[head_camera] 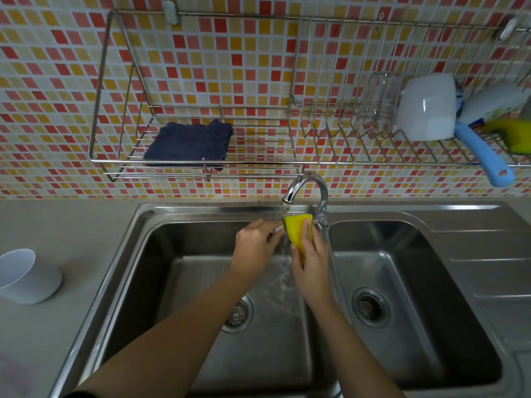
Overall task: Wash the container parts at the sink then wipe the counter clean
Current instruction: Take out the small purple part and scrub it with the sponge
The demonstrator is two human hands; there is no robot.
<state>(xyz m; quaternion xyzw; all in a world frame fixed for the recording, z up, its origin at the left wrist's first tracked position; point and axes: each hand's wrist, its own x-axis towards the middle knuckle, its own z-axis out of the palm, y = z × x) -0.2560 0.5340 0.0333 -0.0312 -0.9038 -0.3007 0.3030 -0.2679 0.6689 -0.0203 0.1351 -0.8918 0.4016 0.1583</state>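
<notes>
Over the left basin of a steel double sink, water runs from the chrome tap onto a yellow sponge. My right hand grips the sponge from below and the right. My left hand is just left of it, fingers curled around a small pale item at the sponge's edge; the item is mostly hidden. A white container lies on its side on the grey counter at the far left.
A wire rack on the tiled wall holds a dark blue cloth. To the right the rack carries a glass, a white container and a blue-handled utensil. The right basin and a ribbed draining board lie to the right.
</notes>
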